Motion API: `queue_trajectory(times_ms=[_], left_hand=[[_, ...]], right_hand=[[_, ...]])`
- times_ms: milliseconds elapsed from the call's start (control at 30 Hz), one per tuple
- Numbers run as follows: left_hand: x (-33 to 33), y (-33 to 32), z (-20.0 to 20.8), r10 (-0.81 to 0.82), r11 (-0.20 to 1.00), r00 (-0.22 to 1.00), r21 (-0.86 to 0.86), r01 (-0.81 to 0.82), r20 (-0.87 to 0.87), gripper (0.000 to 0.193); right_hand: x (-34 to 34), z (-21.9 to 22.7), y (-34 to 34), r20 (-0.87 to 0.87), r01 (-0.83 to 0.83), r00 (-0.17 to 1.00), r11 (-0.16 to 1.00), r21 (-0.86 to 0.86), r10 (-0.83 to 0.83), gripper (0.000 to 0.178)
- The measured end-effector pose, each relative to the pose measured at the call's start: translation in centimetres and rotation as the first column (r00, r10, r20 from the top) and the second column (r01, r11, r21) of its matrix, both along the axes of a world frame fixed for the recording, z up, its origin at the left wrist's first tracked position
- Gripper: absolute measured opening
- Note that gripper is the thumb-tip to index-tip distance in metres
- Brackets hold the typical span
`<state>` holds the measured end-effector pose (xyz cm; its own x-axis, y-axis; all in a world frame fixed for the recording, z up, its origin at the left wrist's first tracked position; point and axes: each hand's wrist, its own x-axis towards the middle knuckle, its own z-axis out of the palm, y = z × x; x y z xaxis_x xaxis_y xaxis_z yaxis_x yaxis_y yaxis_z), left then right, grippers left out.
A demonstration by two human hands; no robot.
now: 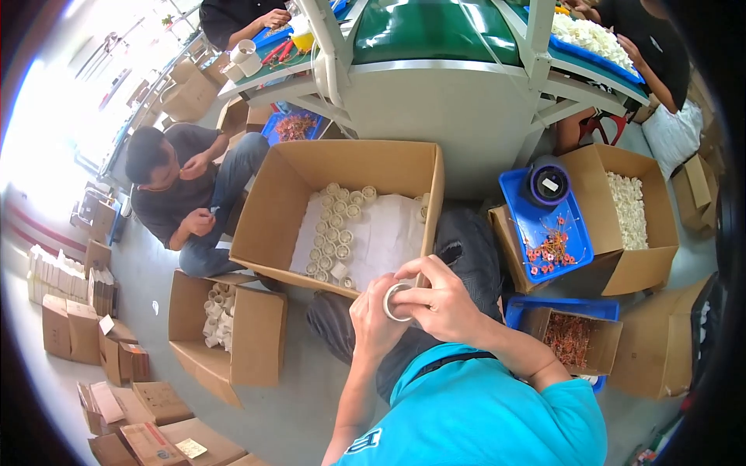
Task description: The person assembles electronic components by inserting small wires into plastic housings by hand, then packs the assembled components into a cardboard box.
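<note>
Above my lap, my left hand (371,317) grips a white, short hollow cylinder (388,303) with its open end facing up. My right hand (444,304) is closed at the same piece, its fingertips reaching into the opening. Whether those fingertips pinch a small part is hidden. Just beyond my hands stands a large open cardboard box (350,159) with a white sheet (388,237) on its bottom. Several similar white cylinders (332,231) stand grouped on the left of that sheet, and one (339,269) lies tipped over.
To the right, a blue tray (576,233) holds small red-and-orange wired parts and a dark round container (547,185). A box of white pieces (628,210) and a box of reddish parts (575,338) flank it. At left are a box of white cylinders (219,314) and a seated person (183,186).
</note>
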<state>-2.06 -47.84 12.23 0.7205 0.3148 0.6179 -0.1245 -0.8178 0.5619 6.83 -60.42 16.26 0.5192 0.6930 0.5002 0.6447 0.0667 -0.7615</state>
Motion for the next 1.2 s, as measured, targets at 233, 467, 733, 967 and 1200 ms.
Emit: queue_trajectory(times_ms=[233, 467, 733, 967, 1200], left_hand=[[1.3, -0.7, -0.1, -0.088, 0.994, 0.995, -0.057, 0.091, 0.05, 0.051], [3.7, -0.9, 0.5, -0.046, 0.999, 0.998, 0.025, 0.045, 0.05, 0.049], [7.1, -1.5, -0.1, -0.107, 0.994, 0.994, 0.016, 0.107, -0.027, 0.044], [8.6, -0.8, -0.9, -0.145, 0.989, 0.986, -0.008, 0.145, -0.081, 0.047], [7.9, 0.5, -0.7, -0.159, 0.985, 0.982, -0.087, 0.15, -0.105, 0.044]], right_hand=[[1.1, 0.7, -1.1, -0.003, 0.004, 1.0, 1.0, -0.01, -0.004, 0.019], [3.0, 0.8, -1.2, -0.034, 0.074, 0.996, 0.996, -0.055, -0.076, 0.018], [7.0, -1.0, -2.0, -0.197, 0.025, 0.98, 1.0, -0.013, -0.027, 0.017], [7.2, -1.6, -1.9, -0.142, 0.169, 0.974, 0.984, -0.063, -0.177, 0.016], [7.1, -0.5, -0.6, -0.192, 0.074, 0.976, 0.984, -0.16, -0.105, 0.015]])
